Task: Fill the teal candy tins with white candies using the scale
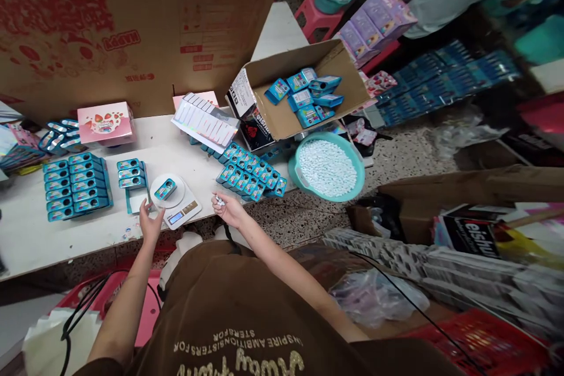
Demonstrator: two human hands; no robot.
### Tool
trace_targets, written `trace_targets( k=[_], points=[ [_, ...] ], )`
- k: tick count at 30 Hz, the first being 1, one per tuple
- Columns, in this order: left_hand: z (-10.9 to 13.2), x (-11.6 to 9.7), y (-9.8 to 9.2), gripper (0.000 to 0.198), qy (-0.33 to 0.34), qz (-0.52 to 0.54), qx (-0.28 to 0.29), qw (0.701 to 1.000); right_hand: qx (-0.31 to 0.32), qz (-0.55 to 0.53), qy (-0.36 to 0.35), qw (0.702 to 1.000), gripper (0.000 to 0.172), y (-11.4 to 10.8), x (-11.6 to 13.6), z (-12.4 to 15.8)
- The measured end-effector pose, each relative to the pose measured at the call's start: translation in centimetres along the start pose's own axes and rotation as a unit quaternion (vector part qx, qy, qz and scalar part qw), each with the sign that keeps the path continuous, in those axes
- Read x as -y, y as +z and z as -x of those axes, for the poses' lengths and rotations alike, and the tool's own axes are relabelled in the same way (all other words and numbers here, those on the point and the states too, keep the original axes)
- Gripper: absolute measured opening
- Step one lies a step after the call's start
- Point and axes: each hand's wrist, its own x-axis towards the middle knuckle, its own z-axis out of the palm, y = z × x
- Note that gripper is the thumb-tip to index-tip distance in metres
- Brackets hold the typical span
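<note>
The left hand (151, 221) is open, its fingers loosely spread and holding nothing, just beside the front edge of a digital kitchen scale (185, 212). The right hand (230, 210) is nearly closed, with thumb and fingertips pinching a few small white pieces (219, 201), too small to identify for certain, though they look like mints. A small blue tin (165, 189) lies on the scale's round platform, and whether it is open cannot be told from here. Rows of matching tins (76, 186) stand on the white table (39, 241), and more lie in a slanted cluster (251, 173) nearer a teal basin (328, 195) heaped with white mints (326, 167). The pieces seem light, hard and apt to roll or slip, so a fingertip pinch or a cupped palm looks safest, with some risk of chipping. The tin looks light and stiff, best taken by its long sides, though its smooth surface may slide on the platform
</note>
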Motion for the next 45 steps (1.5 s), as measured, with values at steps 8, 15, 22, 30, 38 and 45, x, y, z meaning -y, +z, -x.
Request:
trace_targets(
  k=[8,15,22,30,38,45],
  points=[
    [4.4,2.8,-2.0,0.064,-0.096,0.05,-0.056,0.993,-0.006,0.107,-0.015,0.994,0.016,2.5,-0.8,-3.4],
    [6.5,4.1,-2.7,0.056,-0.119,0.065,-0.084,0.987,-0.018,0.338,-0.104,0.935,0.022,5.8,-1.8,-7.7],
    [8.4,5.9,-2.9,0.053,-0.156,0.074,-0.101,0.98,0.004,0.482,-0.175,0.858,0.018,7.7,-2.1,-9.8],
    [9.5,6.6,-3.0,0.05,-0.16,0.084,-0.108,0.978,0.047,0.567,-0.182,0.802,0.015,7.1,-3.0,-11.2],
    [10.5,7.2,-3.3,0.049,-0.175,0.096,-0.118,0.973,0.037,0.606,-0.198,0.769,0.016,6.4,-3.9,-12.1],
    [10.5,8.1,-3.2,0.047,-0.182,0.098,-0.127,0.97,0.032,0.622,-0.212,0.753,0.016,6.6,-3.7,-12.1]
  ],
)
